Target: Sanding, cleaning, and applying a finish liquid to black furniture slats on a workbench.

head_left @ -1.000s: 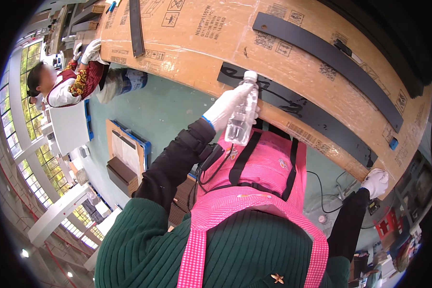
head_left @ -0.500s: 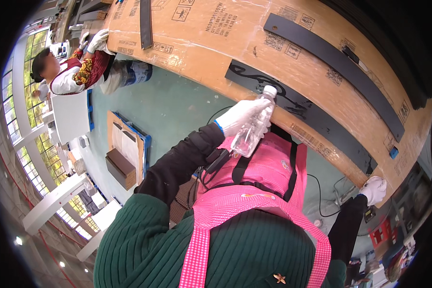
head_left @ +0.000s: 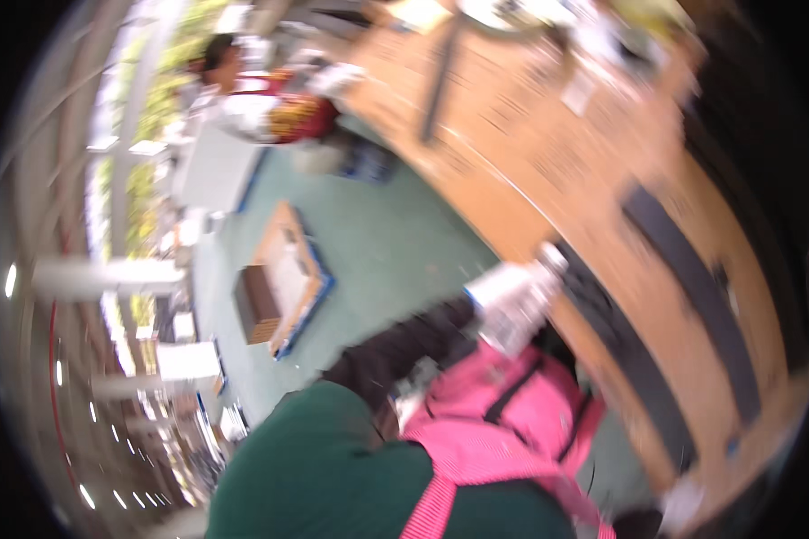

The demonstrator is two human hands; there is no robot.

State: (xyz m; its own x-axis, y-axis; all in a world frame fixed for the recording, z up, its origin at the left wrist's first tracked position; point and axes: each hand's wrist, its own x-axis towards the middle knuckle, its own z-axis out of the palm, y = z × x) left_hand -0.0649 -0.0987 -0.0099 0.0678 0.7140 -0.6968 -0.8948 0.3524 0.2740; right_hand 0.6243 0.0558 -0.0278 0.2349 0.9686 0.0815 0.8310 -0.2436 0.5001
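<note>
Beside three dark strips [head_left: 703, 296], one bottle [head_left: 521, 316] in left hand [head_left: 498, 287]

The clear, ribbed plastic bottle with a white cap [head_left: 515, 323] is gripped in the white-gloved left hand [head_left: 496, 289]. Orientation: tilted, cap toward the upper right, base toward the pink apron [head_left: 485, 395]. The cap is in place. The long, flat, dark grey strip [head_left: 638, 368] lies along the near edge of the brown printed cardboard surface [head_left: 530, 153], its upper end just beside the bottle cap. Darker patches near that end are blurred.
</note>
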